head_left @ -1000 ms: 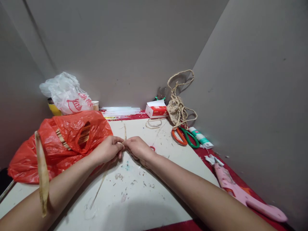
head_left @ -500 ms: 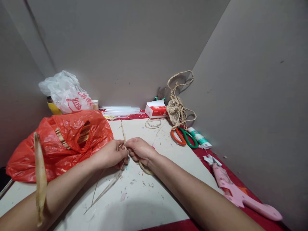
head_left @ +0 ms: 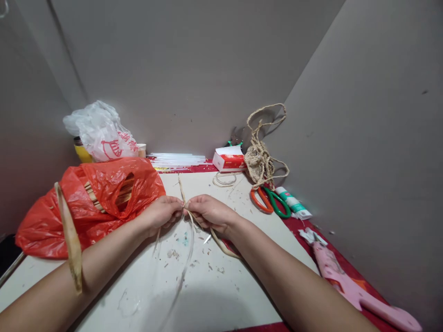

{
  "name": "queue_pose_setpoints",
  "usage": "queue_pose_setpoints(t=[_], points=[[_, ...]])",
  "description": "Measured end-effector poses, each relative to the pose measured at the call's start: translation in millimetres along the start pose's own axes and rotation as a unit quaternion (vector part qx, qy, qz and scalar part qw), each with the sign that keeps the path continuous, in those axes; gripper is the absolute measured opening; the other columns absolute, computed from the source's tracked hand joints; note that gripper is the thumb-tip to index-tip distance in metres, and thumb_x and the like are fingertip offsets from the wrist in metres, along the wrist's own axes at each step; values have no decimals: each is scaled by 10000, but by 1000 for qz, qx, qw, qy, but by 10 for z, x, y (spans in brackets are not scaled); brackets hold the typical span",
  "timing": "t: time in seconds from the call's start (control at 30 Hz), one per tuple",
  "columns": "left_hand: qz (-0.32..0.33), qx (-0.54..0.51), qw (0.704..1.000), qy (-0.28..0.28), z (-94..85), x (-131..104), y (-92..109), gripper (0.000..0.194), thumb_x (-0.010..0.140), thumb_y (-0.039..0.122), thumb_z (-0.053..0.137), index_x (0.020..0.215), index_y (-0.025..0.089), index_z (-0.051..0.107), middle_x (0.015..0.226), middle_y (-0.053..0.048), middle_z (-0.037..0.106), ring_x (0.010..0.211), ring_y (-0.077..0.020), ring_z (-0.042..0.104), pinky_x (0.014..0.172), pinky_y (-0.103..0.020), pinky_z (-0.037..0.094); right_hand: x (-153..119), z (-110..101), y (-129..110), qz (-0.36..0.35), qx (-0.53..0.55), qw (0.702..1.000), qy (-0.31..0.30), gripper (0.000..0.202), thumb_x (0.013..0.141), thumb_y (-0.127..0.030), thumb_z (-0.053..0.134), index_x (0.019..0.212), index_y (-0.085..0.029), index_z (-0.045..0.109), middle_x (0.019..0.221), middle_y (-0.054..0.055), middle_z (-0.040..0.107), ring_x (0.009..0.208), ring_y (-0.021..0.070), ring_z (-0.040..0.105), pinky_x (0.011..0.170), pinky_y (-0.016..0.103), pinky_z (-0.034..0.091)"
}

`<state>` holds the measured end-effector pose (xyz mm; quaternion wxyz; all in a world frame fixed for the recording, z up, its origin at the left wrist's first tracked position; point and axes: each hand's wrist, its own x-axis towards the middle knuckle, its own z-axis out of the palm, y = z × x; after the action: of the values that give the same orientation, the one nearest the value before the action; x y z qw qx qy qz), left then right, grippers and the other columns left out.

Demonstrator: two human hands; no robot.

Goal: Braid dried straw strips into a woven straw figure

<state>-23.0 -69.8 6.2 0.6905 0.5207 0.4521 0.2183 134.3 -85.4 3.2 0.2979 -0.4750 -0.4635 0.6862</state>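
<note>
Near the middle of the white board, my left hand (head_left: pixel 165 212) and my right hand (head_left: pixel 207 212) meet fingertip to fingertip, both pinching a thin braided straw strand (head_left: pixel 180 186). Its finished-looking end points away toward the back of the board. Loose pale strips (head_left: pixel 188 258) hang from the pinch toward me, and another strip (head_left: pixel 221 244) runs under my right wrist. A small pointed metal tip (head_left: pixel 207 238) shows below my right hand; the rest of that item is hidden. A wide dry strip (head_left: pixel 69 235) hangs at my left forearm.
At left lies a red plastic bag (head_left: pixel 104 184) with sticks inside, a white bag (head_left: pixel 104 133) behind it. Clear sticks (head_left: pixel 178 160), a red box (head_left: pixel 228 159), coiled braid (head_left: pixel 259 161), orange-handled (head_left: pixel 261 200) and green-handled scissors (head_left: pixel 280 203), a tube (head_left: pixel 294 203) and a pink glue gun (head_left: pixel 360 290) edge the board (head_left: pixel 221 295).
My hands have turned slightly at the pinch. The loose strips have swung to the right, and the pointed metal tip now shows. The whole view has shifted a little.
</note>
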Motion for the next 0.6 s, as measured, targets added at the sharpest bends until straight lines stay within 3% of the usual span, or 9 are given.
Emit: queue_pose_setpoints(t=[0.17,0.43,0.6], points=[[38,97,992,65,3,18,-30,195,719,299,541,612,137,541,454,77,368,343,-18,221,349,-184,119,-5,9,36,-19,-120,992,36,156,753,-257,514,658,-137,543,386,-104,298,311,28,190,320,182,112],[42,-13,996,72,0,54,-73,192,684,317,610,677,130,564,531,26,573,314,-12,230,345,-199,121,-24,14,25,-24,-131,990,49,218,753,-287,500,583,-184,412,410,-98,281,327,38,200,330,189,132],[53,-4,994,93,-5,84,-122,160,668,275,615,709,123,584,574,10,610,327,-11,274,340,-183,148,-36,24,-11,-8,-112,993,46,182,730,-227,404,565,-170,453,431,-74,292,349,50,203,332,199,144]])
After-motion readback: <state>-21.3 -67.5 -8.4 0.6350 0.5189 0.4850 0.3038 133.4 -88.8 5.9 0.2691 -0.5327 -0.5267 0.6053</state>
